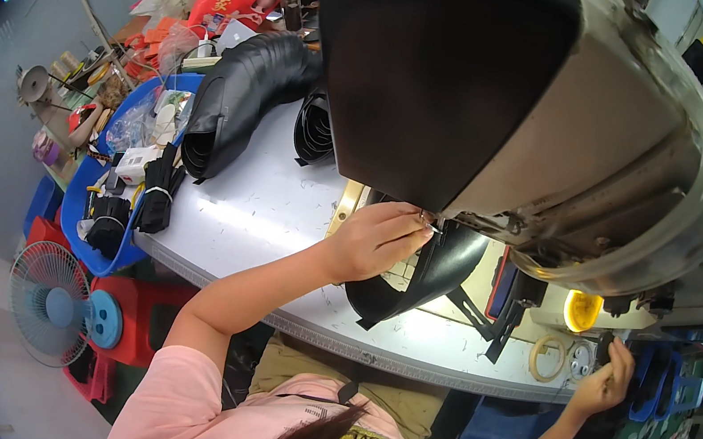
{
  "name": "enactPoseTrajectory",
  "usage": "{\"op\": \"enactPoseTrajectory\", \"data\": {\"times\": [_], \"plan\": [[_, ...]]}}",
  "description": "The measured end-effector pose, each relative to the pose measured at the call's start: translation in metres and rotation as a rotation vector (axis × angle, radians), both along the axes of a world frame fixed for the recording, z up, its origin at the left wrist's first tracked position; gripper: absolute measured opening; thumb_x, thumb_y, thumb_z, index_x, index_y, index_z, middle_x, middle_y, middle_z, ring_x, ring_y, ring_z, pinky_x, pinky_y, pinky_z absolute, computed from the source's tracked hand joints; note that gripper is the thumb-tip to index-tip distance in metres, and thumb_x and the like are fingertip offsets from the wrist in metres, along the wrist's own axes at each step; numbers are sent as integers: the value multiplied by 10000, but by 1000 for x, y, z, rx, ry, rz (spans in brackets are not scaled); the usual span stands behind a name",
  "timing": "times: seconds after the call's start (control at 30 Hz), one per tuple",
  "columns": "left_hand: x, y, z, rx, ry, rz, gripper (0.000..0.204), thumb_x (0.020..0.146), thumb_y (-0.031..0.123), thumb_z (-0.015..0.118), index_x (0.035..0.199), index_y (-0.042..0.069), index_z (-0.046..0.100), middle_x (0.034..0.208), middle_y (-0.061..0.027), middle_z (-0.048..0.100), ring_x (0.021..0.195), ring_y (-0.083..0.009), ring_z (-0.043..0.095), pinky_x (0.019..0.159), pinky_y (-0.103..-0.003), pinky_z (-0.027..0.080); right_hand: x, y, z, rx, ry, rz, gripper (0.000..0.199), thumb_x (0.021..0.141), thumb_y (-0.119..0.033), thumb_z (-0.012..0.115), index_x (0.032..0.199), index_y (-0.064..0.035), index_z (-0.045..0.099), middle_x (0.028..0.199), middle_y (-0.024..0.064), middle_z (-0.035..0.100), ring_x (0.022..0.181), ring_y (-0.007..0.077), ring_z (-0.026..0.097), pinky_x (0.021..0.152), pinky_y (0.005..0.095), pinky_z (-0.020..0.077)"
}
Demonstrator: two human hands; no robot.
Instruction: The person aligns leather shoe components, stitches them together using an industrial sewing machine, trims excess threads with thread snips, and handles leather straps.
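Note:
My left hand point(383, 240) reaches over the white table to the sewing machine point(629, 160), its thumb and fingers pinched together just under the machine head. Something small and shiny shows at its fingertips, too small to name. A curved black piece of smooth sheet material point(443, 273), like leather, lies below and to the right of that hand. The machine head hides the stitching spot. My right hand point(603, 382) is raised at the table's right end, fingers curled beside a small dark part; whether it grips that part is unclear.
A stack of curved black pieces point(247, 97) lies at the left, with a second stack point(317, 129) beside it. A blue basket point(91, 183) holds black bundles and bags. A fan point(52, 303) stands below it. A yellowish ring point(548, 358) and a lit lamp point(581, 311) are near the right end.

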State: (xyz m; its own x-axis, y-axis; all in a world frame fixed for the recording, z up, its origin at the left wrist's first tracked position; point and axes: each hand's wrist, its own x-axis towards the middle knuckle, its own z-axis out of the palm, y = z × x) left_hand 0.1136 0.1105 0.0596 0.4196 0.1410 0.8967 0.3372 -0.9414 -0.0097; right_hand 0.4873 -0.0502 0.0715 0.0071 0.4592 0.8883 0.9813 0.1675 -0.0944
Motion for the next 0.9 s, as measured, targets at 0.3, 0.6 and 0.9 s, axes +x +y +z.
{"op": "enactPoseTrajectory", "data": {"times": [0.3, 0.6, 0.9], "plan": [[-2, 0, 1, 3, 8, -9, 154, 648, 0, 660, 779, -31, 587, 824, -117, 591, 792, -264, 597, 692, -322, 516, 307, -19, 122, 114, 424, -544, 435, 828, -369, 472, 1002, 14, 581, 833, 121, 617, 672, 168, 558, 582, 275, 439], [-2, 4, 0, -46, 12, -14, 155, 648, -10, 654, 784, -32, 583, 810, -113, 586, 781, -260, 592, 674, -315, 506, 345, -23, 118, -22, 326, -817, 513, 812, -460, 495, 1026, -4, 591, 895, 115, 624, 723, 193, 583, 639, 300, 451], [-1, 14, -4, -126, -22, -28, 100, 645, -16, 628, 736, -3, 590, 839, -85, 583, 767, -242, 567, 640, -313, 472, 71, -13, 63, 353, 440, -463, 283, 887, -258, 479, 874, -14, 622, 782, 60, 624, 561, 112, 491, 476, 233, 387]]}}
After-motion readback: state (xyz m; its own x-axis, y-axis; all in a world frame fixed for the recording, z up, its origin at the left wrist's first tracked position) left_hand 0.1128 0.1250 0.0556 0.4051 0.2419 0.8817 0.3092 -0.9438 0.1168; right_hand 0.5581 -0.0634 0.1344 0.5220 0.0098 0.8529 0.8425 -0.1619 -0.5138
